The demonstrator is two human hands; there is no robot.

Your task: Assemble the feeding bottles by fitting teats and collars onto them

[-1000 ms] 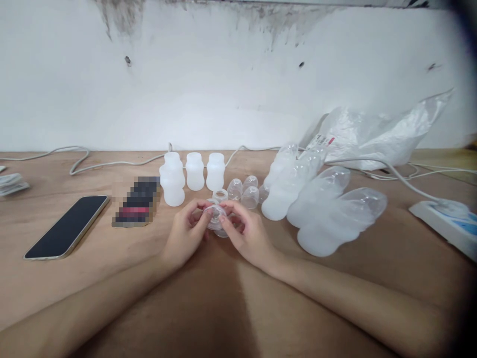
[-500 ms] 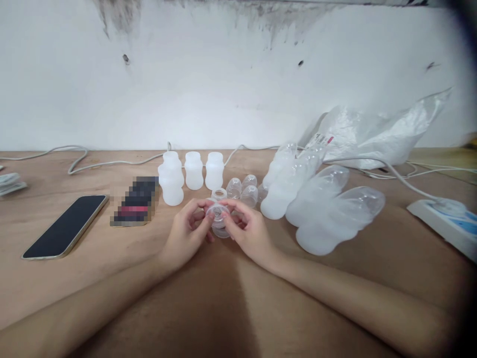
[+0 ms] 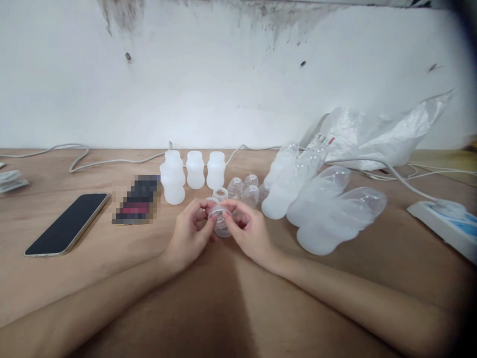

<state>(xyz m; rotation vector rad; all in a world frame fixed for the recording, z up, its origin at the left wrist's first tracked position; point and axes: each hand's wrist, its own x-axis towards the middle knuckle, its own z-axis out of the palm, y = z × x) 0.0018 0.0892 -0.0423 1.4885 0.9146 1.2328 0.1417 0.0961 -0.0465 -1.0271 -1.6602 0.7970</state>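
Observation:
My left hand (image 3: 190, 232) and my right hand (image 3: 250, 231) meet at the middle, closed on a clear round bottle-top piece (image 3: 220, 213). Both thumbs press on its near side, while the other fingers wrap behind it and are partly hidden. It looks like a bottle nipple or collar; the exact kind is hard to tell. Just under it shows another clear rounded part (image 3: 224, 232); whether the two are joined I cannot tell. A translucent ring (image 3: 220, 192) lies right behind my fingers. Several small clear domed pieces (image 3: 251, 195) stand behind my right hand.
Frosted white bottles (image 3: 216, 170) stand at the back left of centre. Bottles with clear domed covers (image 3: 324, 219) lie piled at right. A plastic bag (image 3: 372, 136), a power strip (image 3: 443, 221), cables, a black phone (image 3: 67, 226) and a pixelated device (image 3: 137, 199) surround the work area.
The clear piece has tilted between my fingers, so its rim now faces differently. Both hands stay closed around it in nearly the same place; the view has shifted slightly.

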